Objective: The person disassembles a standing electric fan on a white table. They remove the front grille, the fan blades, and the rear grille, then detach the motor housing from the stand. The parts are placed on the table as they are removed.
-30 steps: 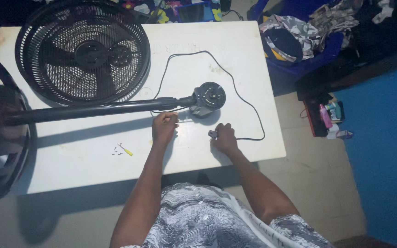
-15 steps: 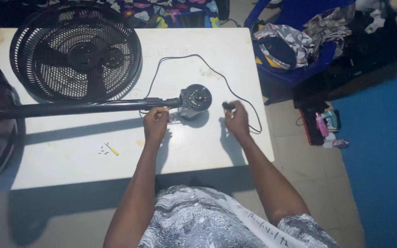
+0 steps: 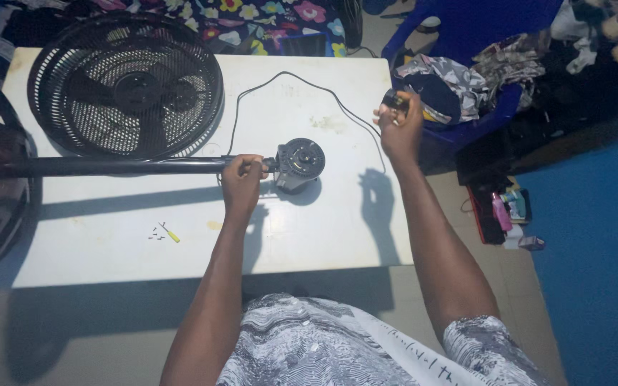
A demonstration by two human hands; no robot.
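Black metal runs across the white table (image 3: 337, 236) as a long fan pole (image 3: 109, 166), laid flat from the left edge to a round grey motor housing (image 3: 300, 159) near the middle of the tabletop. The left hand (image 3: 241, 182) is closed around the pole just beside the housing, fingers wrapped over the tube. The right hand (image 3: 399, 129) is raised above the table's right edge, its fingers pinched shut on a small dark object (image 3: 395, 102); what that object is cannot be told. A thin black cord (image 3: 302, 77) loops from the housing area up over the table and back toward the right hand. A black fan grille with blades (image 3: 124, 86) lies flat on the far left part of the table, just behind the pole. A small yellow-handled screwdriver (image 3: 170, 233) and a few tiny screws (image 3: 156, 232) are seen on the near left of the tabletop. A blue plastic chair (image 3: 466, 28) heaped with clothes (image 3: 459, 75) stands just beyond the right edge
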